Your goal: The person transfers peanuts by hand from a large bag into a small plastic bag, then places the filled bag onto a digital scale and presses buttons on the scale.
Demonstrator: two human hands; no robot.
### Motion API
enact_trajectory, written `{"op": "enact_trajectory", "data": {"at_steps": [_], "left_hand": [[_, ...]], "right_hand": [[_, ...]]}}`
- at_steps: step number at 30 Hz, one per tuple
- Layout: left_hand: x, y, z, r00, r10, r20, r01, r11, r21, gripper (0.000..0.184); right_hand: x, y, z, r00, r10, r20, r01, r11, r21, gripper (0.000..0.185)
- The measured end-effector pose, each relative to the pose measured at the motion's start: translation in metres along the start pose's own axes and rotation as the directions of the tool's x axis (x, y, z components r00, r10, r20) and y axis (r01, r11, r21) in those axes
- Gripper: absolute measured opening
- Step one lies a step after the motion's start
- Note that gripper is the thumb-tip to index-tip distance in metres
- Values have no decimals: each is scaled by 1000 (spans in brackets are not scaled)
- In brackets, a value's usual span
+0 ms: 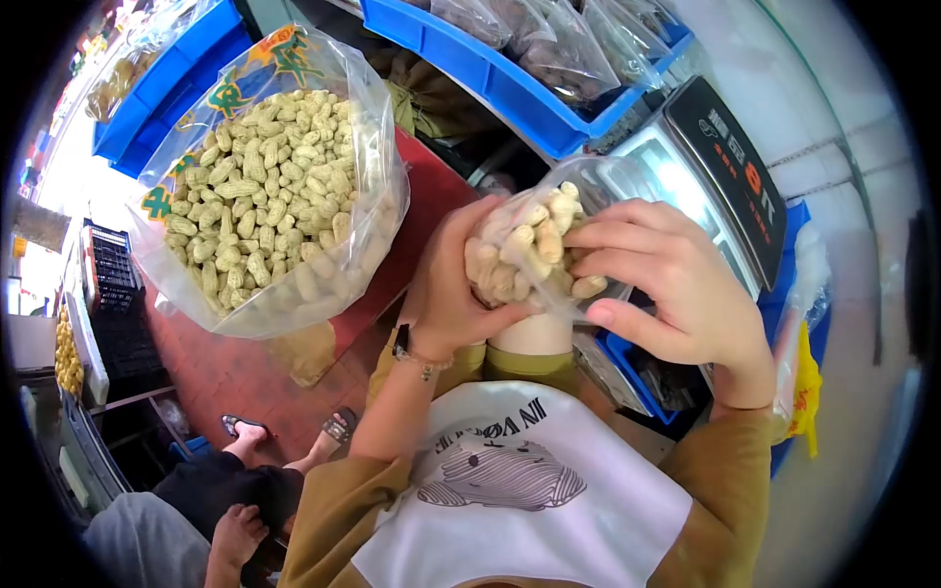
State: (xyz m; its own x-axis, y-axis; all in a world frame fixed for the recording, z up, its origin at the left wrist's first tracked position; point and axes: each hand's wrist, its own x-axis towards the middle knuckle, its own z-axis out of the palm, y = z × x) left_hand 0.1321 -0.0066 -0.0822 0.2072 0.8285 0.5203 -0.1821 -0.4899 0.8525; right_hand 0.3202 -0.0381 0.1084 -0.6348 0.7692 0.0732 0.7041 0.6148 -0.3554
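A small clear plastic bag point(529, 257) partly filled with peanuts is in front of my body. My left hand point(446, 284) is wrapped round its left side, the thumb across the lower part. At the bag's right side, my right hand point(652, 274) has its fingers curved inward against the peanuts and the plastic; whether it grips any of them is hard to see. To the left stands a large clear bag point(377, 235) with its mouth wide open, full of unshelled peanuts point(265, 196).
A scale point(725, 167) stands at the right. Blue trays point(490, 73) with bagged goods lie beyond my hands, another blue tray point(162, 103) at upper left. A black crate point(113, 274) is at far left. Another person's hand point(238, 534) and sandalled feet show at lower left.
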Motion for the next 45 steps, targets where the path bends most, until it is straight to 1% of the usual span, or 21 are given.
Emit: {"op": "enact_trajectory", "data": {"at_steps": [2, 4, 8, 10, 13, 15, 18, 21, 22, 23, 24, 25, 28, 29, 34, 35, 37, 38, 40, 42, 45], "left_hand": [[2, 5, -2, 1000, -25, 15, 24, 999, 40, 104], [2, 9, -2, 998, -60, 15, 59, 996, 63, 105], [6, 11, 8, 998, -18, -61, 10, 991, -131, 99], [10, 16, 8, 999, 31, -33, -34, 997, -76, 93], [11, 22, 10, 998, -24, -50, 18, 992, -126, 90], [10, 21, 7, 995, -84, -53, 75, 985, -153, 90], [19, 26, 6, 994, -102, -42, 87, 957, -275, 84], [37, 27, -3, 997, 62, 53, -50, 976, -211, 67], [41, 34, -1, 999, 10, 31, -3, 971, -240, 60], [46, 44, 2, 999, -41, 12, 43, 962, -269, 54], [49, 49, 5, 995, -95, -7, 88, 950, -298, 48], [53, 48, 10, 995, -64, -83, 42, 971, -235, 36], [63, 66, 16, 981, -191, -22, 178, 947, -267, 19], [66, 64, 21, 988, -142, -54, 128, 970, -206, 11], [77, 80, 51, 993, -115, -20, 107, 965, -242, 10], [81, 88, 59, 994, -110, -11, 103, 956, -274, 10], [94, 102, 75, 995, 93, -25, -97, 963, -251, 9], [101, 110, 84, 980, 195, -34, -198, 950, -242, 9], [113, 132, 103, 963, 269, 14, -259, 940, -223, 12], [127, 147, 122, 944, 325, 51, -300, 913, -275, 13], [157, 156, 157, 918, 386, 93, -310, 843, -439, 13]], "right_hand": [[-7, -4, -6, 997, 80, 18, -79, 994, -72, 31], [-10, -5, -7, 993, 109, -53, -116, 979, -166, 40], [-9, -7, 0, 979, 149, -140, -174, 966, -190, 50], [-9, -11, 3, 969, 171, -176, -208, 953, -219, 50], [-14, 3, 0, 961, 170, -218, -228, 935, -272, 35], [-13, 13, 0, 937, 125, -325, -209, 949, -238, 22], [-4, 26, 6, 862, 38, -506, -119, 985, -129, 22], [1, 32, 15, 885, 295, -360, -187, 934, 304, 25], [1, 35, 17, 888, 374, -268, -231, 867, 442, 27], [-1, 44, 21, 910, 254, -326, -126, 921, 368, 20], [-5, 49, 23, 904, 241, -352, -111, 930, 352, 17], [-10, 53, 25, 897, 227, -378, -96, 937, 335, 14], [-27, 57, 33, 821, 240, -517, -84, 948, 307, 6], [-34, 55, 35, 793, 242, -559, -93, 955, 282, 7], [-70, 36, 27, 635, 242, -734, -138, 970, 200, 4], [-77, 31, 21, 609, 165, -776, -121, 986, 114, 5], [-93, 18, 2, 610, 63, -790, -224, 970, -95, 15], [-96, 14, -3, 534, 28, -845, -236, 965, -117, 33], [-104, -16, -41, 611, 46, -790, -339, 918, -208, 46], [-110, -22, -64, 758, -28, -652, -389, 783, -486, 37], [-111, -4, -99, 666, -3, -746, -397, 845, -357, 17]]}}
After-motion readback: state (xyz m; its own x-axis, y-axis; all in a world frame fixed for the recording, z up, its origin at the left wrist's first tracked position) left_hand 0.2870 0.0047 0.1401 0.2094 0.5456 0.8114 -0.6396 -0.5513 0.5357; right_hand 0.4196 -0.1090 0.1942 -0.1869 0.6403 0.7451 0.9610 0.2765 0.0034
